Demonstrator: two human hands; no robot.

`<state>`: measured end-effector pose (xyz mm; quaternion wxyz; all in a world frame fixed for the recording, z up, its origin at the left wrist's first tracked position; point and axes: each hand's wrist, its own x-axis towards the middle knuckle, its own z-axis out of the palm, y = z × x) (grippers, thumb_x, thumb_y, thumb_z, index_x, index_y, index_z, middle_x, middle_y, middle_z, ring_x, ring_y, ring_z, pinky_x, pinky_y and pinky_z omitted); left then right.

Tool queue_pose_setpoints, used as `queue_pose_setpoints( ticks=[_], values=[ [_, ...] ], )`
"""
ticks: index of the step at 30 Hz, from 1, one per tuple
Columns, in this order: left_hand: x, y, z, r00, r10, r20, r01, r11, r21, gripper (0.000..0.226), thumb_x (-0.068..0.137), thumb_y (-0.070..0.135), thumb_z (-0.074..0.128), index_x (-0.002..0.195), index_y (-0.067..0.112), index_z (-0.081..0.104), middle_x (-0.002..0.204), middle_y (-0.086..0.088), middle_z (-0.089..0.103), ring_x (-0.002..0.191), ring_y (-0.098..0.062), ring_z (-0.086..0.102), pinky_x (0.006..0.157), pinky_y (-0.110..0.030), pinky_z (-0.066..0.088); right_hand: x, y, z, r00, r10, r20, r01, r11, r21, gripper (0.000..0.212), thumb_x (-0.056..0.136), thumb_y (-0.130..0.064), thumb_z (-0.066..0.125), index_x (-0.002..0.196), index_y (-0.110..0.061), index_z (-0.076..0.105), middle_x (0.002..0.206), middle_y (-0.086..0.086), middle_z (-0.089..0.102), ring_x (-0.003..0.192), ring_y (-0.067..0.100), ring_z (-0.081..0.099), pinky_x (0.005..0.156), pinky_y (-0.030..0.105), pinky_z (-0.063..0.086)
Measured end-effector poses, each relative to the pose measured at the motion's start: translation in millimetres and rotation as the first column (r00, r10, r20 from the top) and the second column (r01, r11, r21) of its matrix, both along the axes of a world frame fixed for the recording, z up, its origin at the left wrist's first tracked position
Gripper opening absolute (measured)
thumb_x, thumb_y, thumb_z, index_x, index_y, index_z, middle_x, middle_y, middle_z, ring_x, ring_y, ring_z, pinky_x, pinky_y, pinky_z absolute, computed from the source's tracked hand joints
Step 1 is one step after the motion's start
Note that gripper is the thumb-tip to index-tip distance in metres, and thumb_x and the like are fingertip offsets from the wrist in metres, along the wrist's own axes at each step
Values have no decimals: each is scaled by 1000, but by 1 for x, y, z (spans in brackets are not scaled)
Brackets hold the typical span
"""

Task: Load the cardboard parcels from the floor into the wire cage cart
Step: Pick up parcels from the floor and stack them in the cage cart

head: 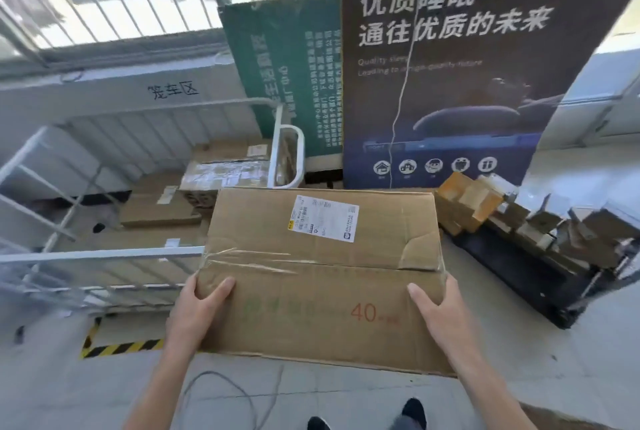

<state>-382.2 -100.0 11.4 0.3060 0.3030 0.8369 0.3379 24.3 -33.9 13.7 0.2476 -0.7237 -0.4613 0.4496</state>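
The left hand (pixel 199 305) and right hand (pixel 438 308) are gripping the near corners of the large cardboard parcel (pixel 322 256), thumbs lying on its top. The wire cage cart (pixel 104 255) is standing just left of that parcel, holding flatter boxes (pixel 159 211); a dark poster (pixel 450 83) is leaning beyond the parcel.

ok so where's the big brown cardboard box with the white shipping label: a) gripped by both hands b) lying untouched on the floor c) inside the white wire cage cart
a: the left hand and right hand each grip a near corner of the big brown cardboard box, outside the white wire cage cart
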Motion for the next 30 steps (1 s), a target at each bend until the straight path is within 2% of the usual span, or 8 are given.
queue_pose_setpoints(
  ticks=[3,8,13,19,21,23,25,30],
  values=[
    [-57,-15,-2,996,90,7,-90,996,4,75,56,80,71,116,35,61,106,15,70,100,-15,66,91,-48,52,-62,19,-3,991,124,39,-125,992,9,79,86,-64,58,151,-37,22,141,-4,53,120,24,56,98,46,48],
    [-138,-18,-2,980,196,-42,-198,979,-48,74,57,82,68,116,39,58,107,18,69,101,-15,65,95,-49,49,-155,61,-10,961,268,68,-269,963,5,84,90,-59,58,155,-44,7,147,-4,51,122,28,56,96,41,46],
    [-202,3,7,953,286,-99,-297,948,-112,71,55,82,65,110,38,59,102,16,69,97,-19,66,93,-47,50,-235,121,-24,933,356,48,-356,934,-17,80,90,-55,60,154,-41,14,139,-3,59,114,29,60,89,39,46],
    [-282,27,35,915,381,-135,-396,912,-108,68,51,83,65,101,36,62,96,19,68,88,-11,65,83,-44,50,-327,173,-20,880,474,-34,-475,880,-28,76,88,-60,56,150,-49,14,116,-19,61,88,10,58,66,29,42],
    [-309,38,44,907,402,-125,-413,907,-82,56,50,81,68,92,45,64,92,21,69,84,-6,64,76,-39,49,-354,186,-16,869,490,-68,-492,871,-14,75,87,-61,56,149,-50,15,118,-21,61,96,11,61,73,31,48],
    [-339,54,51,904,417,-93,-424,904,-64,50,53,77,74,94,49,65,92,16,73,86,-12,69,80,-42,54,-382,201,-13,871,483,-89,-486,874,-12,78,87,-60,56,151,-49,13,136,-14,57,118,20,58,90,37,48],
    [-374,74,52,911,406,-65,-410,910,-58,57,55,75,77,100,42,66,95,14,74,89,-16,71,84,-46,55,-413,216,-14,876,467,-117,-471,882,-1,80,87,-59,57,153,-48,11,146,-13,50,128,19,52,99,39,46],
    [-470,155,19,949,316,13,-315,947,-59,81,55,74,77,121,30,59,111,3,69,99,-22,66,88,-49,54,-497,260,-38,922,356,-150,-356,934,31,78,88,-59,56,152,-49,13,137,-20,52,128,13,51,102,41,47]
  ],
)
